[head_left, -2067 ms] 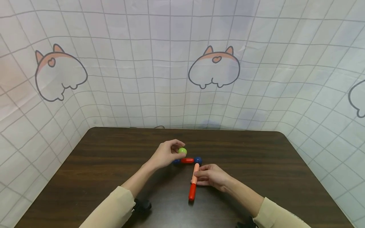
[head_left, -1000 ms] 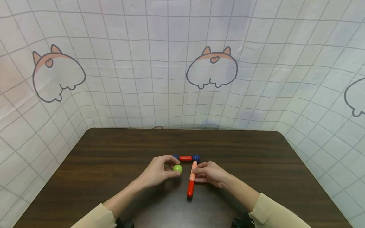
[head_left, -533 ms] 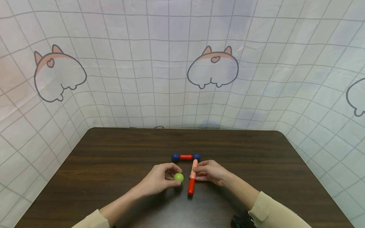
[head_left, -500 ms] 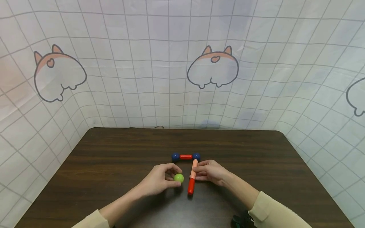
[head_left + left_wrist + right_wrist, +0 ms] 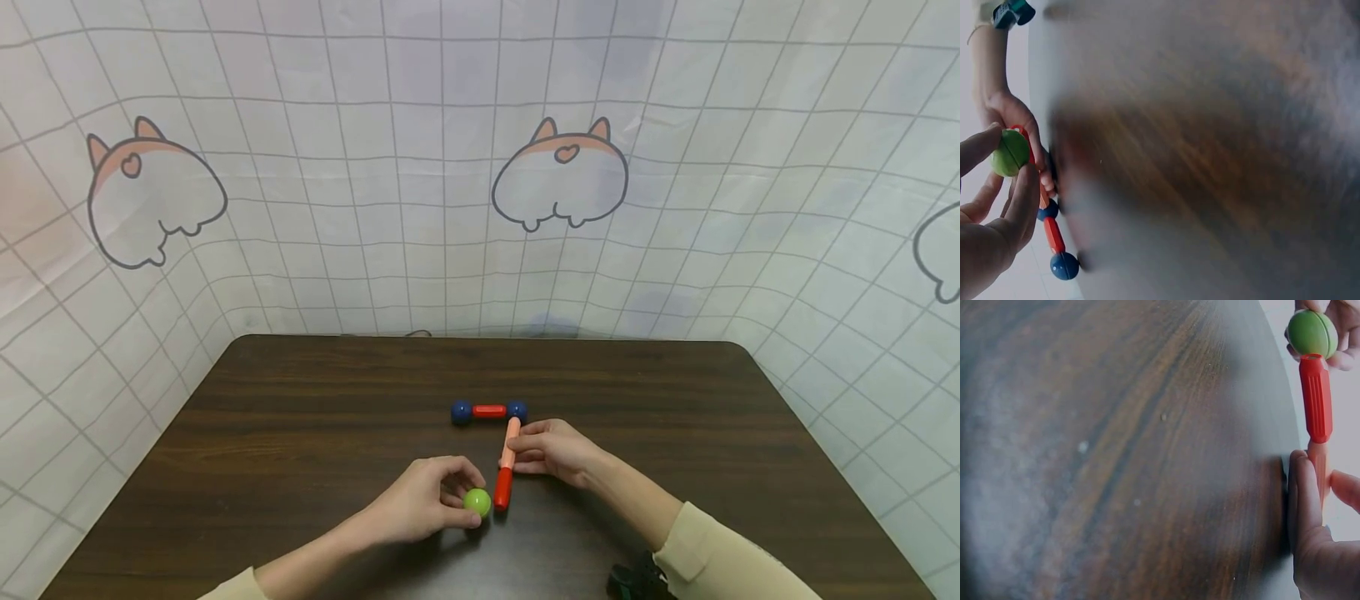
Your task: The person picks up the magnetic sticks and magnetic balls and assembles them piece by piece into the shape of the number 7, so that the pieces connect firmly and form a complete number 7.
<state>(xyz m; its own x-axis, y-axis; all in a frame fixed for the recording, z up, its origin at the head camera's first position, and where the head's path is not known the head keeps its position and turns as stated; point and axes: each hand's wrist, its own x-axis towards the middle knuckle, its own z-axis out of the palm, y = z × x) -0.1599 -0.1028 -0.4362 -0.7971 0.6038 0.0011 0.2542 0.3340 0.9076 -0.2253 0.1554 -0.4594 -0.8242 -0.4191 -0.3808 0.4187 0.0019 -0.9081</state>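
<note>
My left hand (image 5: pixel 431 502) pinches a glossy green ball (image 5: pixel 477 502) between thumb and fingers, just left of the near end of a red rod (image 5: pixel 503 489). That red rod joins end to end with a pink rod (image 5: pixel 510 443), which my right hand (image 5: pixel 557 454) pinches from the right. The pink rod's far end meets a blue ball (image 5: pixel 517 410). A second red rod (image 5: pixel 489 411) links it to another blue ball (image 5: pixel 461 412). In the right wrist view the green ball (image 5: pixel 1311 333) lines up with the red rod's tip (image 5: pixel 1316 400); whether they touch I cannot tell.
The dark wood-grain table (image 5: pixel 315 400) carries the toy pieces near its middle. Behind it hangs a white gridded cloth (image 5: pixel 360 208) with cartoon animal drawings. A black wrist device (image 5: pixel 636 579) shows by the right sleeve (image 5: pixel 727 554).
My left hand has brought the green ball from above the red crosspiece toward me, down to the near end of the lower red rod. My right hand keeps its grip almost in place.
</note>
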